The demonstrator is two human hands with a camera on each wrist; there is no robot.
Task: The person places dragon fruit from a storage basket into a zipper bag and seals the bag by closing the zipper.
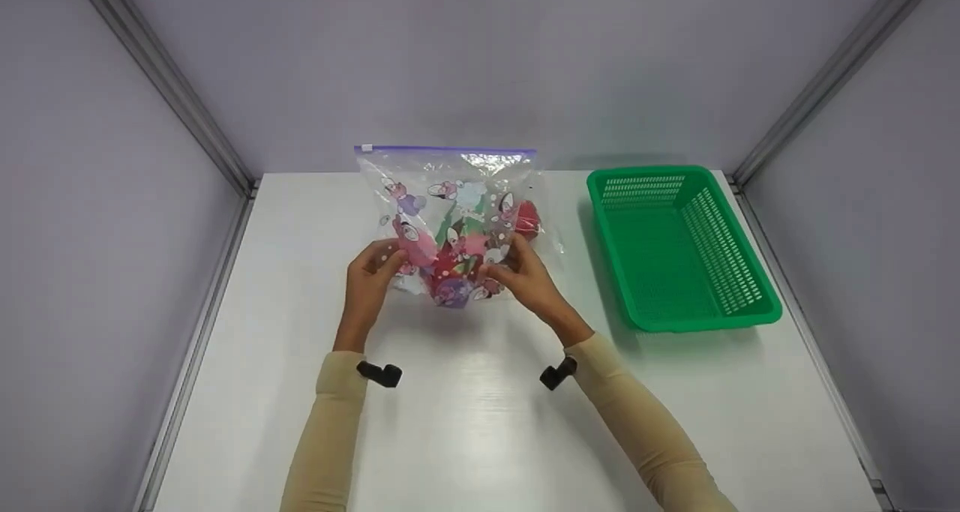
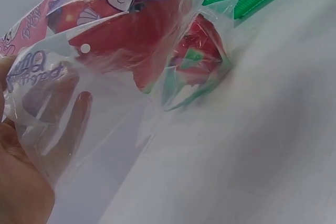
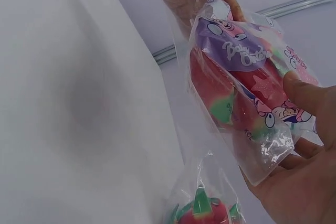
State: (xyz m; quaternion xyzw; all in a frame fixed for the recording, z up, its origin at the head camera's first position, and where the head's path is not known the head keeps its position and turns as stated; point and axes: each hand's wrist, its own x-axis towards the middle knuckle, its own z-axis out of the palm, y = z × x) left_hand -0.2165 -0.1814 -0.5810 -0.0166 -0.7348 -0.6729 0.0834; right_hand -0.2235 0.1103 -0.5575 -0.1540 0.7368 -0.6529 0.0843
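Observation:
A clear zip bag (image 1: 420, 175) with cartoon prints and a purple slider strip is held up above the white table. Red and green items (image 3: 215, 85) show through its lower part; their exact kind is blurred by the plastic. The left hand (image 1: 367, 279) pinches the bag's lower left side, thumb in front. On the lower right side, the right hand (image 1: 531, 279) grips the bag between thumb and fingers. Behind the bag's right edge lies a separate red item (image 1: 528, 220) in clear wrap; the right wrist view shows green leaf-like points on a wrapped red piece (image 3: 205, 212).
A green plastic basket (image 1: 637, 323) with slotted walls stands on the right of the white table (image 1: 465, 437). Grey panels with metal rails (image 1: 180, 100) enclose the table at the back and both sides. A black wrist camera (image 1: 381, 374) sits on each sleeve.

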